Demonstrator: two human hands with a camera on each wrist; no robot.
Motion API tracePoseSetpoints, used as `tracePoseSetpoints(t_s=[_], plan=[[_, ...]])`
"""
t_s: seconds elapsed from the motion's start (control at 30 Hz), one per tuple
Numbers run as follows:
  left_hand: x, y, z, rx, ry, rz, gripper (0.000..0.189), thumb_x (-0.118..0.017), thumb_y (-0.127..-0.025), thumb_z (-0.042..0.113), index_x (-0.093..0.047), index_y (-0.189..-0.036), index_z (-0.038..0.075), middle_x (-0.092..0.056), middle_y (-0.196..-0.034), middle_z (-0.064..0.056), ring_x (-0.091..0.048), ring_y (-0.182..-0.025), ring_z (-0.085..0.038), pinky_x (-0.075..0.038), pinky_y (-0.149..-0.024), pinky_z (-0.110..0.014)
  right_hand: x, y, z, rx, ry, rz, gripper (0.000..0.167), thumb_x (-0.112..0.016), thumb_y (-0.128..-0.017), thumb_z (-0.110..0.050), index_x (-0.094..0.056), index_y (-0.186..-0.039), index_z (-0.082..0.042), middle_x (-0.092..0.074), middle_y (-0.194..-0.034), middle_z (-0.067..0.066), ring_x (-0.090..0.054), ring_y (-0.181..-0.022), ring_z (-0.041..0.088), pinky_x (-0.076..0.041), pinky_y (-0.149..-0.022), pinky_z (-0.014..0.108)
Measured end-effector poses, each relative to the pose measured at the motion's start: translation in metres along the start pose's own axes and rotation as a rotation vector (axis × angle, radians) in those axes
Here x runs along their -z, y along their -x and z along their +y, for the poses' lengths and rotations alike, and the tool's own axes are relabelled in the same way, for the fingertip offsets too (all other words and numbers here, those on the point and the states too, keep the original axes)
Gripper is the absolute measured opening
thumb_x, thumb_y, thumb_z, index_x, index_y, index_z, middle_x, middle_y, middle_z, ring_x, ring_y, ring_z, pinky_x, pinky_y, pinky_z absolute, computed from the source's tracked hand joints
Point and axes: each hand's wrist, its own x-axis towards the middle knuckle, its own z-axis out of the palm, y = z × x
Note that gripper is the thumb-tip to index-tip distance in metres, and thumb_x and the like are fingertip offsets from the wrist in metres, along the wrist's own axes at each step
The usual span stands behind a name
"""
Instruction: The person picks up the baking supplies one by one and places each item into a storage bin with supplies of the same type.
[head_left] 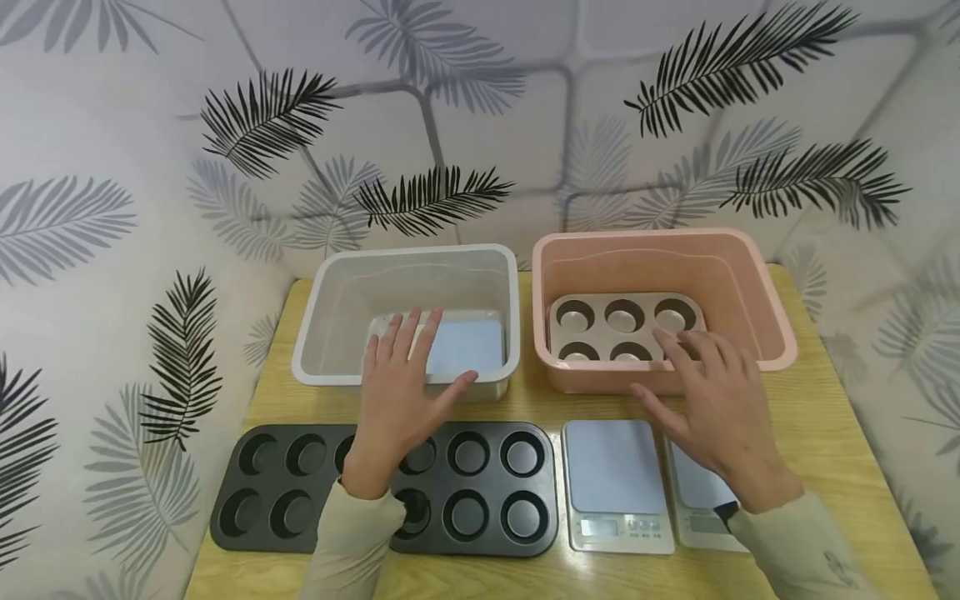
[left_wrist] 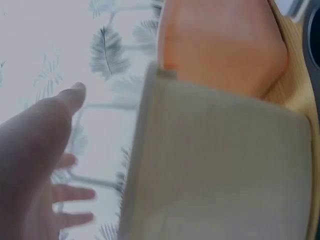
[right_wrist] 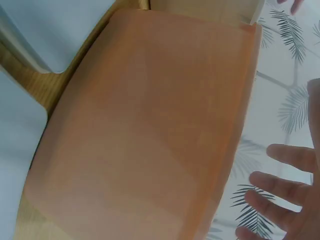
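In the head view, a light grey bin (head_left: 341, 325) and a pink bin (head_left: 738, 325) stand side by side at the back of the wooden table (head_left: 817, 442), their mouths up and long axes running left to right. A beige muffin pan (head_left: 627, 335) lies in the pink bin, its longer visible side also crosswise; a flat pale-blue panel (head_left: 468, 346) lies in the grey one. In front, a dark muffin pan (head_left: 441, 483) runs lengthwise left to right, beside two kitchen scales (head_left: 615, 475) with displays toward the person. The left hand (head_left: 405, 387) reaches forward over the grey bin's near rim, back up, fingers long and thumb spread. The right hand (head_left: 712, 396) reaches over the pink bin's near right part, fingers slightly bent, thumb apart. Neither grasps anything.

In the left wrist view, the grey bin's outer wall fills the lower right, the pink bin beyond it. The left hand, at the left edge, appears clear of the rim, thumb and fingers apart.

In the right wrist view, the pink bin's wall fills the middle; the right hand's fingers fan apart, seemingly clear of its rim.
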Motion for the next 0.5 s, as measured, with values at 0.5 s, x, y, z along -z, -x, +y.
tracePoseSetpoints(t_s=[0.5], plan=[[0.004, 0.025, -0.055, 0.021, 0.053, 0.279, 0.105, -0.037, -0.100, 0.089, -0.038, -0.170, 0.011, -0.044, -0.169, -0.026, -0.033, -0.161, -0.052, -0.025, -0.126, -0.082, -0.003, 0.028, 0.010, 0.080, -0.012, 0.185, 0.065, -0.048, -0.111, -0.060, -0.078, -0.118, -0.004, -0.071, -0.093, 0.018, -0.062, -0.074, 0.036, -0.051, -0.061, 0.050]])
